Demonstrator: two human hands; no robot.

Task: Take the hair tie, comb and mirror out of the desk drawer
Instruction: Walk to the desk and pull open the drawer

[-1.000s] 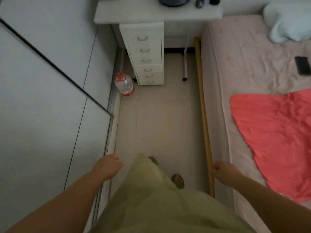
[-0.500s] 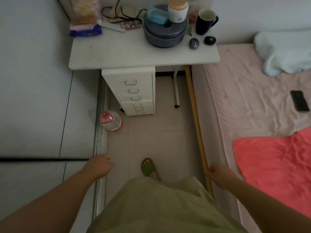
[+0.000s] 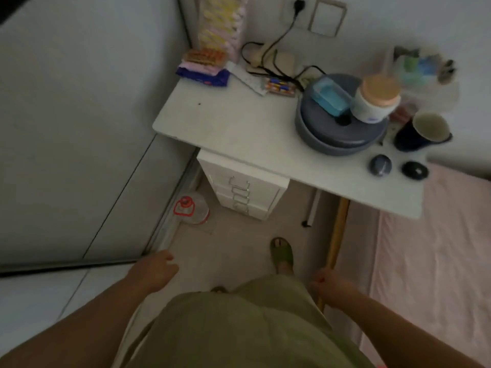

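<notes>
- Fingers first: left hand (image 3: 155, 269) hangs loose, fingers half curled around nothing; right hand (image 3: 328, 285) is balled into a soft fist, also empty as far as I can see.
- Both hands sit well short of the drawer unit (image 3: 243, 191), down by my hips.
- What changed: a second ago that unit was far up the floor, now it's close ahead under the desk (image 3: 239, 128), so I've walked most of the way.
- Every drawer looks shut, so hair tie, comb and mirror are presumably inside, out of sight.
- Water jug (image 3: 192, 208) stands just left of the unit; bed (image 3: 438, 248) off to its right.
- Next I'd guess: reach for a handle.
</notes>
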